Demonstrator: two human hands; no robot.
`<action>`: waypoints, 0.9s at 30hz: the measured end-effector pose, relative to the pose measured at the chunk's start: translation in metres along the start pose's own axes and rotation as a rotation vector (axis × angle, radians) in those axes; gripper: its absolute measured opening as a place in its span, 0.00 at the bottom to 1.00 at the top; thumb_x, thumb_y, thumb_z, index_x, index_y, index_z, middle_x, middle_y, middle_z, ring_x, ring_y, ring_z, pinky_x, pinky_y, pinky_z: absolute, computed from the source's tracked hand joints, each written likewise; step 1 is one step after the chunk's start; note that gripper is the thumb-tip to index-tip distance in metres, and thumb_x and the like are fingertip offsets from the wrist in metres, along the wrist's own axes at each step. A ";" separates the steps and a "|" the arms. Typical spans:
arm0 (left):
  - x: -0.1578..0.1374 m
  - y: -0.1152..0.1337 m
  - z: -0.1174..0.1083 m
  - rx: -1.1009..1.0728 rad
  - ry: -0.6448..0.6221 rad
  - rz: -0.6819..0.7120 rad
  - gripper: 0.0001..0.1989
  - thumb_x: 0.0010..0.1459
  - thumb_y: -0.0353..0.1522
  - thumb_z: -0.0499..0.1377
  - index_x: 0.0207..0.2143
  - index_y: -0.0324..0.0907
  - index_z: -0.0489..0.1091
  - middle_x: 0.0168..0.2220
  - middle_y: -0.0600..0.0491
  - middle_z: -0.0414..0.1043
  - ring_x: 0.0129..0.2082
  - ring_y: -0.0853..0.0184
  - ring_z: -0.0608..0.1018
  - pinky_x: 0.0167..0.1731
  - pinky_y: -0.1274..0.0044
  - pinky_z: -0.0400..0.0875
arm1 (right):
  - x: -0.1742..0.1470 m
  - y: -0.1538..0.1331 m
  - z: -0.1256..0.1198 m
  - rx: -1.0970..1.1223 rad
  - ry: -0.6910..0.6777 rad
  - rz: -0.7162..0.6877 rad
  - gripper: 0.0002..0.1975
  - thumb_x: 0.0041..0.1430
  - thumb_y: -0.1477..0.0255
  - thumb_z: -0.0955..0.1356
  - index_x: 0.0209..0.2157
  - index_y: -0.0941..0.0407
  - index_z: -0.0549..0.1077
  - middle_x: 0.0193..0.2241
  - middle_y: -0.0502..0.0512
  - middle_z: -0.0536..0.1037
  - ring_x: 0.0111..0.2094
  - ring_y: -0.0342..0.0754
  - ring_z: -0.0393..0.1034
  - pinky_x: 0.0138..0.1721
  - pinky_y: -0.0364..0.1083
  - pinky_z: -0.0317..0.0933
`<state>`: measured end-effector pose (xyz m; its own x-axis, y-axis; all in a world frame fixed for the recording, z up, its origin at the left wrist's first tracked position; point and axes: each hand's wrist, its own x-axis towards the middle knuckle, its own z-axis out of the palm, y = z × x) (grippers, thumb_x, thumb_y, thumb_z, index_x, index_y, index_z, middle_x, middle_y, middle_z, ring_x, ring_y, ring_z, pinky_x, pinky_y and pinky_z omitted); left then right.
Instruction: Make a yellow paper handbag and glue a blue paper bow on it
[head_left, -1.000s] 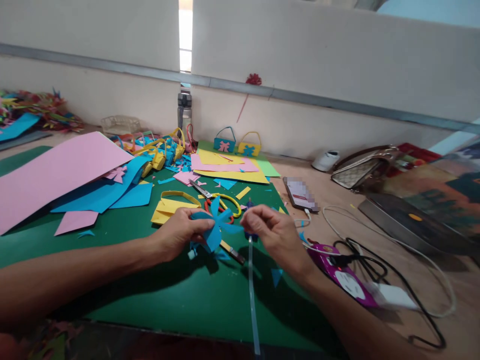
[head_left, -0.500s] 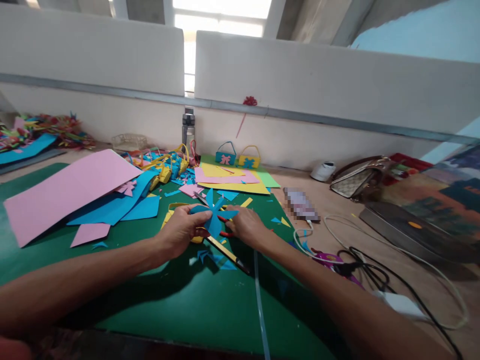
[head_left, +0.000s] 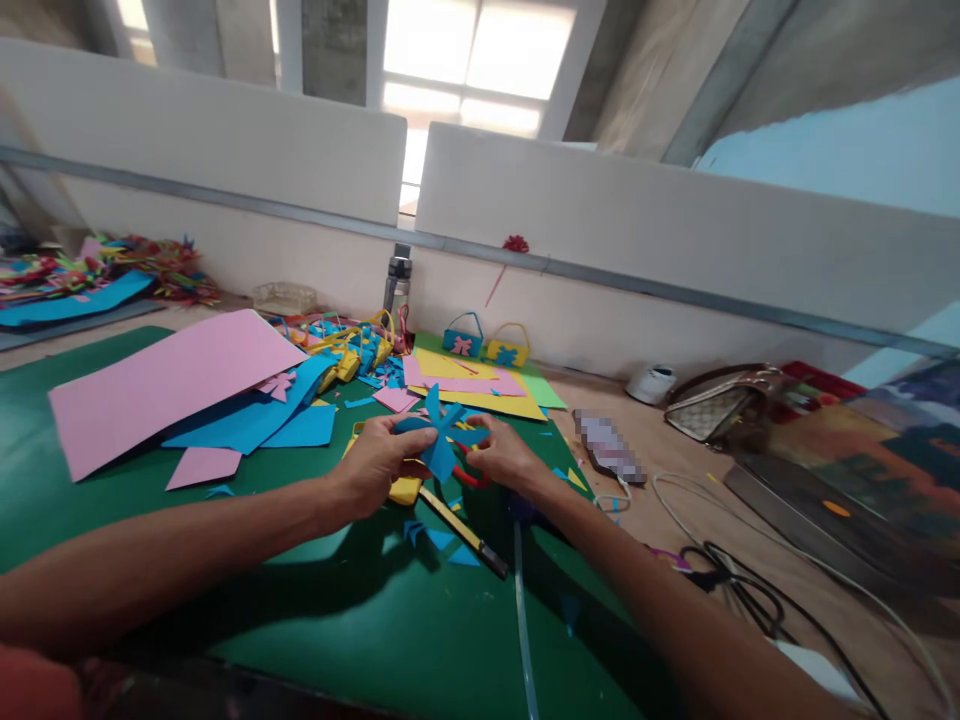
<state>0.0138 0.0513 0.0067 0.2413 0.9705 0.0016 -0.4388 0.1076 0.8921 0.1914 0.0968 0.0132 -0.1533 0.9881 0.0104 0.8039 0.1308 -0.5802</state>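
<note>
A blue paper cutout (head_left: 441, 440) with several petal-like arms is held up over the green table. My left hand (head_left: 375, 458) pinches its left arm between thumb and fingers. At the right arm's tip, the fingers of my right hand (head_left: 506, 455) are closed on the paper. Just under that hand lie red-handled scissors (head_left: 472, 480), their blades mostly hidden. A yellow-and-black utility knife (head_left: 465, 532) rests on the table below the cutout. Behind my left hand is a yellow paper piece (head_left: 405, 490), partly covered.
Pink card (head_left: 180, 385) and blue sheets (head_left: 232, 425) lie left. Small paper bags (head_left: 349, 355) are heaped behind, beside stacked coloured sheets (head_left: 480, 385). At right are a phone (head_left: 609, 447), cables (head_left: 739, 585), a handbag (head_left: 709, 405) and a grey case (head_left: 810, 505).
My right hand has shifted from the red scissor handles to the cutout's right arm. My left hand keeps its pinch. The view has tilted upward and to the left.
</note>
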 end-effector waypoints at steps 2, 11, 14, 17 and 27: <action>0.002 0.000 -0.001 -0.003 0.002 0.011 0.14 0.42 0.35 0.67 0.30 0.36 0.71 0.26 0.52 0.74 0.23 0.70 0.74 0.26 0.77 0.71 | -0.008 0.000 -0.009 0.113 0.045 0.014 0.22 0.52 0.72 0.69 0.49 0.62 0.65 0.18 0.42 0.65 0.18 0.40 0.61 0.19 0.41 0.59; 0.011 -0.012 -0.006 -0.009 0.037 -0.003 0.15 0.38 0.36 0.69 0.26 0.36 0.70 0.21 0.55 0.71 0.20 0.71 0.72 0.25 0.77 0.70 | -0.071 0.004 -0.028 0.586 0.075 -0.065 0.27 0.50 0.59 0.68 0.49 0.57 0.65 0.17 0.41 0.62 0.17 0.40 0.57 0.20 0.42 0.57; 0.013 -0.015 -0.007 -0.003 0.066 -0.020 0.14 0.36 0.35 0.70 0.23 0.37 0.70 0.20 0.57 0.70 0.19 0.73 0.71 0.24 0.79 0.69 | -0.087 0.004 -0.023 0.715 0.057 -0.097 0.23 0.47 0.58 0.70 0.43 0.55 0.67 0.19 0.45 0.68 0.22 0.42 0.64 0.25 0.42 0.60; 0.014 -0.015 -0.008 0.007 0.083 -0.044 0.14 0.36 0.34 0.69 0.24 0.37 0.70 0.21 0.56 0.71 0.20 0.72 0.73 0.24 0.78 0.69 | -0.097 0.000 -0.021 0.768 0.007 -0.086 0.26 0.44 0.52 0.70 0.40 0.54 0.67 0.24 0.50 0.71 0.29 0.47 0.69 0.33 0.45 0.63; 0.007 0.012 0.003 -0.038 0.194 0.020 0.12 0.32 0.29 0.68 0.19 0.37 0.68 0.18 0.58 0.69 0.18 0.72 0.72 0.23 0.79 0.69 | -0.109 0.002 -0.008 0.789 -0.190 -0.093 0.32 0.42 0.41 0.64 0.38 0.54 0.63 0.23 0.48 0.67 0.22 0.43 0.61 0.21 0.42 0.56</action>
<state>0.0132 0.0591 0.0193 0.0629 0.9955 -0.0711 -0.4755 0.0925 0.8748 0.2141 -0.0095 0.0180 -0.3512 0.9363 -0.0106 0.1525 0.0460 -0.9872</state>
